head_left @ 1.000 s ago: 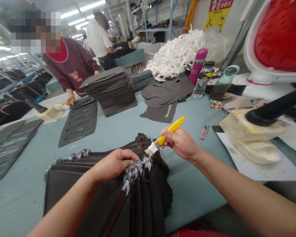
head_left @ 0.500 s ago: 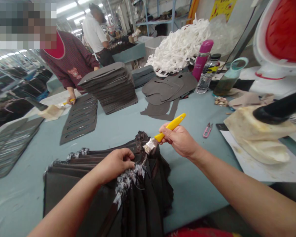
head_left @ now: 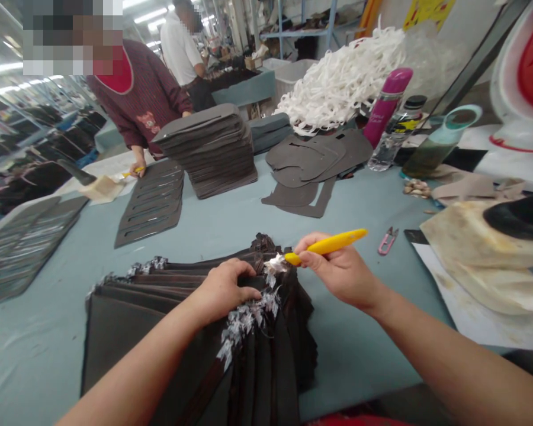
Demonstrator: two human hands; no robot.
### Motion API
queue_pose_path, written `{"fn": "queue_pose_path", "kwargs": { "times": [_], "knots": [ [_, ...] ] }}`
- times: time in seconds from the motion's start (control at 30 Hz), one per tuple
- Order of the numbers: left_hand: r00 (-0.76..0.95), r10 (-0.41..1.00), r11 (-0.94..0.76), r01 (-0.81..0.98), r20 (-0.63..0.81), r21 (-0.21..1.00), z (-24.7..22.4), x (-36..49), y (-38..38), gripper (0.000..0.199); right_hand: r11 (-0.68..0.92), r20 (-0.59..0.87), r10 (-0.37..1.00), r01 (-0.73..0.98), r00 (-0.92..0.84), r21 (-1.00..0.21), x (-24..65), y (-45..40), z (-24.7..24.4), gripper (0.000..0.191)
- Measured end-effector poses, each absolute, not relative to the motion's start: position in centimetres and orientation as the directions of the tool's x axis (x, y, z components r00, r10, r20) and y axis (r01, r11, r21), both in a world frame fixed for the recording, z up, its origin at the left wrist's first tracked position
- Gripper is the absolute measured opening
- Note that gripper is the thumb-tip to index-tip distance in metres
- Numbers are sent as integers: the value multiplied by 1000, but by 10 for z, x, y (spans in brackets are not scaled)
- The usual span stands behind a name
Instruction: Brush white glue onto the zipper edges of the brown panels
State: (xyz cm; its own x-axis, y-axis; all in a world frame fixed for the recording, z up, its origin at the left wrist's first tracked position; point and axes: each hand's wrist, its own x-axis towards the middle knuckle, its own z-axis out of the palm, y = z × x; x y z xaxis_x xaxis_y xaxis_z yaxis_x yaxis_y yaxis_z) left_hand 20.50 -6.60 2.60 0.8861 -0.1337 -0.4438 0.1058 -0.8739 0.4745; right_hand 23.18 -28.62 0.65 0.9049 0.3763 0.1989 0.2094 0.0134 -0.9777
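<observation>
Below and around the left hand, a fanned stack of dark flat fabric-like pieces is lying on the blue-green desk. Left hand is resting palm down on it, thumb and fingers partly spread with a gap between them, fingertips touching the pieces, gripping nothing that I can make out. Right hand is closing firmly around a yellow-handled brush, thumb against fingers. Handle is pointing up and right, bristle end is sitting just right of the left fingertips, at the pieces' edges. White smear is covering bristles and edges there, so exact contact is hard to tell. More white is showing on the edges just below the left thumb and on the far-left edges.

Right of the right hand, small pink thread snips are lying on the desk. Farther right, a stained cream block-shaped container is standing on a white sheet.

Beyond the left hand, a tall stack of grey flat pieces is standing, with a slotted dark panel lying to its left. Across the desk, a person in a maroon top is holding another yellow handle.
</observation>
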Motion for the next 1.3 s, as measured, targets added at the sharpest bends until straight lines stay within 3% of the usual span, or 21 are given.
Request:
{"fn": "queue_pose_path", "kwargs": {
  "times": [0.17,0.33,0.5,0.63,0.77,1.07,1.23,1.3],
  "knots": [
    [893,-135,-866,104,-429,490,28,205,-69,24,-45,215,514,276,831,-960,233,-279,2,11],
    [911,-139,-780,140,-387,610,26,204,-70,16,-86,231,422,292,877,-953,243,-277,-4,11],
    [937,-105,-706,166,-334,689,25,200,-68,10,1,207,287,216,935,-976,249,-282,1,17],
    [953,-123,-672,125,-276,730,27,195,-68,7,37,119,466,115,877,-993,248,-278,1,17],
    [961,-79,-662,149,-266,735,31,191,-69,5,67,147,608,134,780,-989,242,-281,18,15],
    [957,-116,-615,142,-267,776,32,189,-69,7,72,218,642,225,735,-972,254,-287,31,14],
    [978,-155,-648,9,-143,761,26,190,-65,8,156,220,745,156,630,-975,254,-287,38,15],
    [958,-166,-650,73,-235,757,30,190,-62,12,195,215,694,108,687,-975,254,-293,39,16]
  ]
}}
